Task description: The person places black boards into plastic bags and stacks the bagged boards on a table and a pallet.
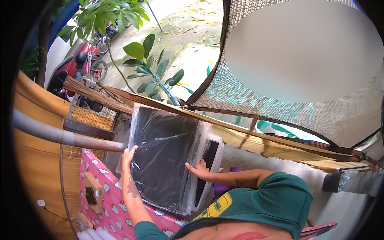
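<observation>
Bright daylight; ground (192,44) washed out near top. Glare streaks on plastic wrap (164,144). Smooth blurred oval hiding part of mesh (248,102). Fisheye-bent edges, black rim.

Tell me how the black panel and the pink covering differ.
The black panel is plain and dark; the pink covering bears white printed figures.
The left hand is at the panel's left edge; no hand touches the covering.
</observation>
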`<state>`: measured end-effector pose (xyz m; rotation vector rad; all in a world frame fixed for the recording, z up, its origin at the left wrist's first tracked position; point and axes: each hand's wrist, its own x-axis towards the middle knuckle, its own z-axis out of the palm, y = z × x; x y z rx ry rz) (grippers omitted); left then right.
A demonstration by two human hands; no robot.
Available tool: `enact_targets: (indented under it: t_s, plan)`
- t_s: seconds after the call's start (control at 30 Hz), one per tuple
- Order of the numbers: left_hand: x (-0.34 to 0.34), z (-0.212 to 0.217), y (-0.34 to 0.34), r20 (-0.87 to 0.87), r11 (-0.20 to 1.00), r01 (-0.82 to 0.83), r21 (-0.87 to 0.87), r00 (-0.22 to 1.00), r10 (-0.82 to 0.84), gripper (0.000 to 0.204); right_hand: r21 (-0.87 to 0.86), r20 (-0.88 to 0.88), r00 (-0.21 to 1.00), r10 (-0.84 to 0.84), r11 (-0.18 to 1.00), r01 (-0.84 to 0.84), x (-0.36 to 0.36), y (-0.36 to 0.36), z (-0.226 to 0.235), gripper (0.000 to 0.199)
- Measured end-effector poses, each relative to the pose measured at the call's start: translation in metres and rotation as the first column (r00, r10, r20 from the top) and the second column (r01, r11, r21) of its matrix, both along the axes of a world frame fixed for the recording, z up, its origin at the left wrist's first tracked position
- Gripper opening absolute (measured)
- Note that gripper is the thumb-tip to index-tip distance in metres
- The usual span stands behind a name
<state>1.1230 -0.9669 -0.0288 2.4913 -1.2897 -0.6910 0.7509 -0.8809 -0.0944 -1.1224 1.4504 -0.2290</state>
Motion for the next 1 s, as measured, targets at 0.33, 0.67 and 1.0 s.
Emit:
enact_targets:
  t_s: [0.33,0.67,1.0]
  plan:
    - [-0.113,0.009,0.119,0.435,0.813,-0.160,-0.560,0.779,0.453,0.064,-0.029,0.009,0.998,0.066,0.997,-0.066,-0.001,-0.001,-0.005,0.105]
    - [-0.172,-0.057,0.269,-0.256,0.589,-0.763,-0.267,0.645,0.720,0.087,-0.132,-0.036,0.992,0.119,0.984,-0.123,0.001,0.004,-0.022,0.090]
    - [-0.156,-0.074,0.287,-0.627,0.378,-0.906,-0.192,0.410,0.663,0.062,-0.243,0.021,0.964,0.265,0.937,-0.252,-0.014,0.005,-0.024,0.073]
